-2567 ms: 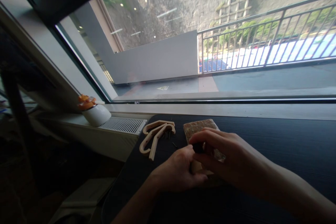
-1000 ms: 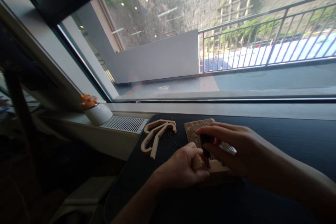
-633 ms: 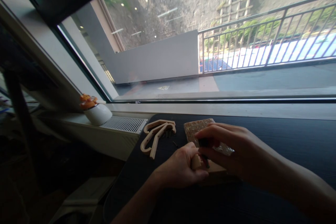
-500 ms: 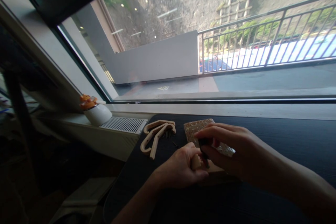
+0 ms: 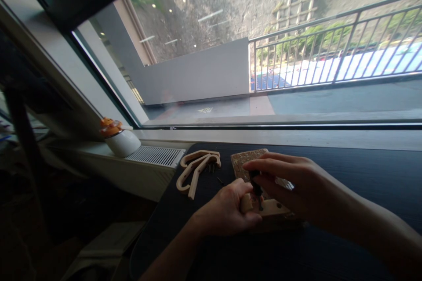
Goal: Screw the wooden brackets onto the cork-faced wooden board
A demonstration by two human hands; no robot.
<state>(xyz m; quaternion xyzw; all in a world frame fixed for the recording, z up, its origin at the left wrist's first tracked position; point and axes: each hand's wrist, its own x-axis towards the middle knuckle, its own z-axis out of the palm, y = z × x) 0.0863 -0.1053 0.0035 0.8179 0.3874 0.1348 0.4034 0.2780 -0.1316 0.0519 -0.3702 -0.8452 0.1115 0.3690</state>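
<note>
My right hand [image 5: 293,180] pinches the black handle of a small screwdriver [image 5: 255,180], which is held nearly upright. Its tip points down at a pale wooden hook [image 5: 273,207], where a dark hole shows near the right end. The fingers of my left hand [image 5: 227,208] are closed around the hook's rounded end, pressing it against a brown, rough-patterned block [image 5: 242,160]. Whether a screw sits under the tip is too small to tell. To the left lie more curved wooden hooks [image 5: 193,180], with several screws [image 5: 212,168] beside them and a loose screw [image 5: 220,180] nearer my left hand.
All this rests on a dark table [image 5: 346,175] against the window sill [image 5: 296,137]. Left of the table, a white pot with an orange top [image 5: 121,142] stands on a vented ledge [image 5: 156,156]. Beyond the glass is a railing [image 5: 303,61].
My right hand has shifted and turned slightly, so more of the screwdriver and the hook's holed end now shows. My left hand keeps its place.
</note>
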